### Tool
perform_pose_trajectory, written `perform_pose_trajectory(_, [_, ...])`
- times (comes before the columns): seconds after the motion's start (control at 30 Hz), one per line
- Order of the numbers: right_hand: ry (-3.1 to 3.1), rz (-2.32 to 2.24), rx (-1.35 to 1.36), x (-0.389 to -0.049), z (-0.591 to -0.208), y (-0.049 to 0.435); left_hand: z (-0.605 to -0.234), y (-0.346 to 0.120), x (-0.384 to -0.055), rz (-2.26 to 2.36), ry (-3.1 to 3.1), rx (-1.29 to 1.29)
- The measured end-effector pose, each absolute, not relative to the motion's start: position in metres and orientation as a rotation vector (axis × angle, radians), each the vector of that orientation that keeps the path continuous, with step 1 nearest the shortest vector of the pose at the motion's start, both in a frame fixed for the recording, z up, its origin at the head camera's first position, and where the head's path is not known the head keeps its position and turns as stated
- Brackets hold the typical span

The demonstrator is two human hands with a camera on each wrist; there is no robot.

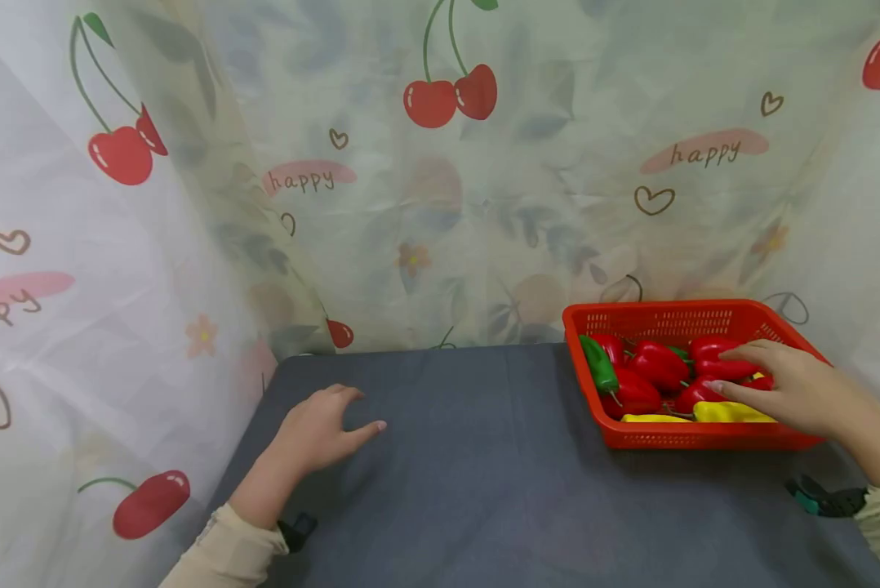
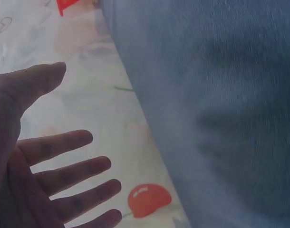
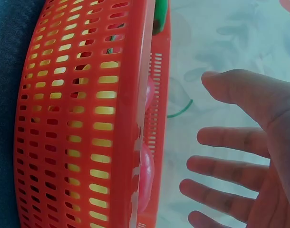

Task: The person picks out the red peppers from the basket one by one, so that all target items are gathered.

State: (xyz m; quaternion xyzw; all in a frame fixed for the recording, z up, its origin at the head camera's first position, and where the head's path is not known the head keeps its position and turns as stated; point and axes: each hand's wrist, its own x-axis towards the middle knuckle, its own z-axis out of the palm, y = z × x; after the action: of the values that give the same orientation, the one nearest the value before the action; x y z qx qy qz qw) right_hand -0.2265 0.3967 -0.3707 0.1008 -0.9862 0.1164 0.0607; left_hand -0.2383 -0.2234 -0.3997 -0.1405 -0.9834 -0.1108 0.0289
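Over the right part of the red plastic basket (image 1: 678, 437), my right hand (image 1: 793, 388) hovers with its fingers apart and holds nothing. Inside the basket lie several red peppers (image 1: 656, 365), a green pepper (image 1: 597, 366) at the left end and yellow peppers (image 1: 730, 412) along the near side. The right wrist view has the spread right hand (image 3: 245, 156) above the slotted basket wall (image 3: 69, 118). My left hand (image 1: 322, 433) is raised over the left part of the table, thumb and fingers spread, holding nothing; its separated fingers (image 2: 71, 170) show in the left wrist view.
A dark grey cloth (image 1: 477, 490) covers the table, and the basket stands at its far right. Behind and at the sides hangs a pale curtain (image 1: 484, 204) printed with cherries, hearts and the word "happy". Black straps (image 1: 829, 498) sit at both wrists.
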Motion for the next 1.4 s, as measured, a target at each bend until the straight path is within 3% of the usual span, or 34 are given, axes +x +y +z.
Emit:
perform_pose_trajectory(0.7, [-2.784, 0.521, 0.287, -0.232, -0.38, 0.415, -0.415, -0.144, -0.249, -0.957, -2.996, -0.494])
perform_pose_trajectory(1.4, [-2.771, 0.571, -0.021, -0.229, -0.385, 0.461, -0.43, -0.071, -0.265, -1.529, -2.826, -0.575])
